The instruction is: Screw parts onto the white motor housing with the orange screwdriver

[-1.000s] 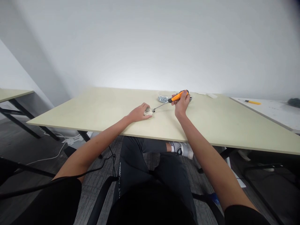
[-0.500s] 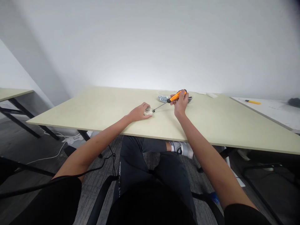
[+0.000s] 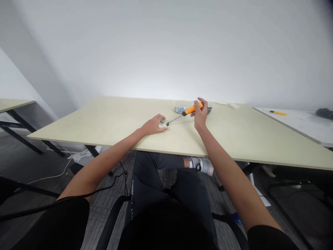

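Note:
My left hand grips a small round white part against the tabletop, fingers behind it and thumb in front. An orange and black screwdriver is in my right hand, its handle tilted up to the right. The shaft runs down to the left, and its tip meets a small dark piece on the right side of the white part. Whether the tip sits in a screw is too small to tell.
Behind the screwdriver lies a clear bag of shiny metal bits, with a dark object partly hidden by my right hand. A yellow-handled tool rests on the white board at right. The pale table meets the wall.
The screwdriver handle has dropped slightly and lies flatter. The fingers of my right hand have shifted on it, with one raised higher. My left hand still holds the white part.

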### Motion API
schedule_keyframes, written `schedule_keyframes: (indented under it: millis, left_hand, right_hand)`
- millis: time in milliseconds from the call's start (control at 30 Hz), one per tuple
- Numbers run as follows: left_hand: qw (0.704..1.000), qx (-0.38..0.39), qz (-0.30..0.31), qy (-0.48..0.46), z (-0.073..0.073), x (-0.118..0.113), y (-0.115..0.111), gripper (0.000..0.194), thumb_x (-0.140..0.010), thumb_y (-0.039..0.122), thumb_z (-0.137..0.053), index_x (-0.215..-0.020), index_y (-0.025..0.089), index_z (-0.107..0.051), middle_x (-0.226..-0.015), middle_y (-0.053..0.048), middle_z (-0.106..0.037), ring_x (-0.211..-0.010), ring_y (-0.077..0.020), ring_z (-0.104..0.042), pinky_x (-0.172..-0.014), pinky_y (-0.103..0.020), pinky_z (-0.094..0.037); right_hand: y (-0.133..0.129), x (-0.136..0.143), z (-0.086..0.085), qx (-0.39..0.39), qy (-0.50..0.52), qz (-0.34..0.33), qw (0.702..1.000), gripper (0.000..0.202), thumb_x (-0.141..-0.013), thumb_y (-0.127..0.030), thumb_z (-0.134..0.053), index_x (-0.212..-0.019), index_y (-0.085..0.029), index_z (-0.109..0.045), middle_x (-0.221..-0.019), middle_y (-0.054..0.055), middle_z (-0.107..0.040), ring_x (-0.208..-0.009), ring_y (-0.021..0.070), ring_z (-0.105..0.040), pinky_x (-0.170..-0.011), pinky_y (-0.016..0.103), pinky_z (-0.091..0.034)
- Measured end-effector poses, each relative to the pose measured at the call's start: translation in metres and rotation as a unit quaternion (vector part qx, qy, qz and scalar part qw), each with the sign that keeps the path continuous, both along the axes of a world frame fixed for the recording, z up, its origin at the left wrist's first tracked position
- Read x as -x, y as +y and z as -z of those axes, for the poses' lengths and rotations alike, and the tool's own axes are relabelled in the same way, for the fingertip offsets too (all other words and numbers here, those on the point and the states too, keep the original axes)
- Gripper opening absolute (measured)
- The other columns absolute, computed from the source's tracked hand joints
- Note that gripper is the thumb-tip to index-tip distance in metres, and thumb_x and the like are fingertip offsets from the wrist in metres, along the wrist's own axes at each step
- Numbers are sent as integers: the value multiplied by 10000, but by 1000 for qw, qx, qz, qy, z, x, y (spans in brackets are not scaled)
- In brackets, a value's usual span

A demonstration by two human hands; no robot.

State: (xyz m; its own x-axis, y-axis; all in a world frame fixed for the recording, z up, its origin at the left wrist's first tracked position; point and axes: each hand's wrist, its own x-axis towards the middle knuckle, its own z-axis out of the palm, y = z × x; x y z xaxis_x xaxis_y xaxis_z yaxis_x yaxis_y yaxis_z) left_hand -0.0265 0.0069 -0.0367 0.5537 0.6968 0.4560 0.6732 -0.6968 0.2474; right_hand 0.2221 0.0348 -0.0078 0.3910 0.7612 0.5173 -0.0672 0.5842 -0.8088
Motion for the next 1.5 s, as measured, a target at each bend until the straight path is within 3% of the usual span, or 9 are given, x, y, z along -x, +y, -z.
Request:
schedule_keyframes:
  millis: [267,400,600,733,900,1033,1200,1367,1500]
  left_hand:
    - [1000,9,-9,-15,1,1,2,483,-811,525,-566,-1165,210,-474,-1151,-99,-541,-1029,-244,-560,-900,-391,-472]
    - [1000,6,-5,-23,2,1,4,488,-810,522,-567,-1166,200,-475,-1148,-106,-544,-1038,-248,-555,-916,-399,-466]
    - [1000,6,-7,-22,3,1,4,477,-814,518,-565,-1161,204,-474,-1143,-103,-547,-1035,-245,-553,-920,-400,-462]
    - [1000,12,-12,-21,3,1,3,481,-819,530,-559,-1164,208,-467,-1143,-102,-547,-1033,-245,-556,-910,-395,-465]
    - [999,19,-16,-27,2,2,2,490,-823,539,-550,-1167,201,-466,-1151,-107,-550,-1041,-247,-556,-912,-397,-464]
    - [999,24,-18,-31,2,2,2,502,-819,546,-551,-1171,197,-467,-1159,-111,-548,-1044,-251,-557,-920,-402,-462]
    - [999,20,-17,-31,1,2,2,493,-822,536,-552,-1168,196,-469,-1150,-110,-549,-1045,-253,-559,-921,-400,-462]
    - [999,26,-23,-32,2,1,2,506,-818,541,-553,-1173,190,-472,-1150,-112,-553,-1038,-260,-562,-908,-406,-464]
    - [999,29,-22,-36,2,1,2,504,-821,541,-550,-1179,196,-468,-1164,-108,-550,-1042,-250,-561,-916,-393,-463]
  right_hand:
    - [4,-3,5,-6,1,-56,998,371,-857,-528,-460,-1058,-234,-566,-989,20,-509,-868,86,-546,-615,170,-522]
    - [4,-4,3,5,-14,-32,999,335,-848,-466,-511,-1055,-222,-612,-988,18,-556,-794,70,-547,-586,152,-490]
    - [2,-1,2,2,-28,-17,999,439,-812,-532,-581,-1111,-211,-579,-934,8,-593,-643,49,-522,-532,159,-471]
    - [3,-2,3,-4,7,-10,1000,460,-784,-457,-627,-1155,-215,-505,-969,21,-603,-762,90,-595,-547,181,-501]
    - [4,-4,4,-12,10,-46,999,339,-836,-360,-514,-1130,-193,-553,-1028,52,-636,-931,128,-624,-650,229,-553]
    - [3,-4,3,-11,-2,-33,999,392,-821,-401,-559,-1165,-215,-567,-1075,37,-615,-948,113,-601,-642,195,-537]
    - [-1,-2,1,-1,-51,21,998,385,-792,-531,-606,-1013,-216,-623,-906,7,-594,-765,69,-548,-532,128,-444]
    - [1,-5,2,12,-71,56,996,427,-792,-533,-603,-1100,-242,-661,-1048,35,-570,-883,89,-546,-626,159,-493]
    - [9,-9,6,12,-40,32,999,548,-761,-484,-639,-1230,-205,-584,-1155,61,-572,-968,132,-570,-680,210,-521]
